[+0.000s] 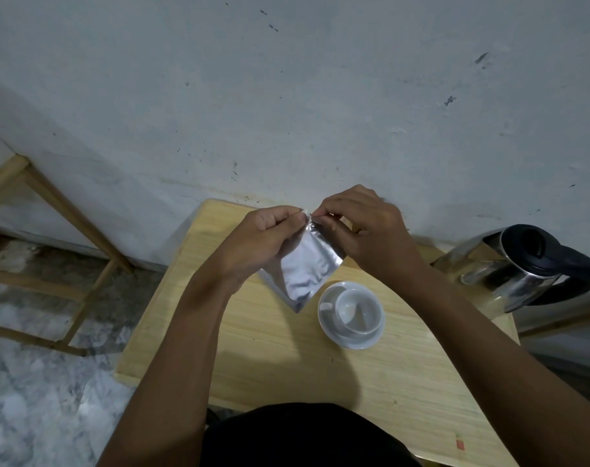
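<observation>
a person's left hand (263, 237) and right hand (364, 227) hold a silver foil pouch (303, 267) in the air above a pale wooden worktop (287, 358). the fingers (288, 215) of the left hand and the fingers (324, 217) of the right hand are clenched in a pinch on the pouch's top edge, almost touching each other at one upper corner. the pouch hangs tilted below the fingers, and its lowest corner points down at the worktop, close beside a white cup (354, 311).

the cup sits on a white saucer (351, 343) below and slightly right of the fingers, with bare wood between the saucer and the worktop's near edge. a steel kettle (523, 267) with a black lid and handle stands well to the right of the fingers, at the worktop's far right corner. the worktop's far edge runs against a grey scuffed wall (287, 96) just beyond the fingers, leaving little room on that side. far to the left of the fingers, past the worktop's left edge, a wooden frame (51, 197) stands on a mottled floor (34, 382).
</observation>
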`<state>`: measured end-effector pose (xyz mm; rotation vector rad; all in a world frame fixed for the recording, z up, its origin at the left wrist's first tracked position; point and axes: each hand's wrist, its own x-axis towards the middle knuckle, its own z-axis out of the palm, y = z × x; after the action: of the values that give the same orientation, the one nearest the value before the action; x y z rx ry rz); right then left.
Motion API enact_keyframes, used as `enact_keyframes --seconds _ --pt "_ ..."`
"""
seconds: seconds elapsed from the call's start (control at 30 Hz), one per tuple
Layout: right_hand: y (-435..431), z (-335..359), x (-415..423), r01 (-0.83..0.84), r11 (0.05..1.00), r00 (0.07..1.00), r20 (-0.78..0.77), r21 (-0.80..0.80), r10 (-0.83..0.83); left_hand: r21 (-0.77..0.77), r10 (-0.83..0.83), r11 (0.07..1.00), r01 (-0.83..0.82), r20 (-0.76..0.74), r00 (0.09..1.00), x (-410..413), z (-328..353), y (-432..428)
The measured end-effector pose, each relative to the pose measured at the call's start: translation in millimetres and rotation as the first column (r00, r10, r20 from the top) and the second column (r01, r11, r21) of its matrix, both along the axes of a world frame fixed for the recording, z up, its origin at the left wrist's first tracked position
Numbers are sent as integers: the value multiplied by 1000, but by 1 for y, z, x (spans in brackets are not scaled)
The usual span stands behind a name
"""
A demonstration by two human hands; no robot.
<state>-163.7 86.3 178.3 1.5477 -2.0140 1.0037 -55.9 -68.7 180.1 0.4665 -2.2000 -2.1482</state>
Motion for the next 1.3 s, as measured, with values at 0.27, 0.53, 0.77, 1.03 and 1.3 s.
enact_keyframes --seconds 0.27,0.53,0.77,1.03,1.3 --pt "-3 -4 4 -9 999 999 38 33 7 8 11 1000 -11 -28 1000 -1 -11 -7" --pt "8 -11 20 92 993 988 132 -77 -81 -15 65 998 -66 -56 996 -4 -17 -17" --pt "26 -21 35 263 949 864 480 -171 -153 -35 161 986 -162 -10 987 -1 -28 -26" --pt "32 -29 49 563 798 527 837 -214 -148 -82 225 971 -225 -6 974 7 -37 -32" --pt "-22 -101 51 313 906 58 947 284 -317 -132 280 953 -273 40 959 25 -48 -30"
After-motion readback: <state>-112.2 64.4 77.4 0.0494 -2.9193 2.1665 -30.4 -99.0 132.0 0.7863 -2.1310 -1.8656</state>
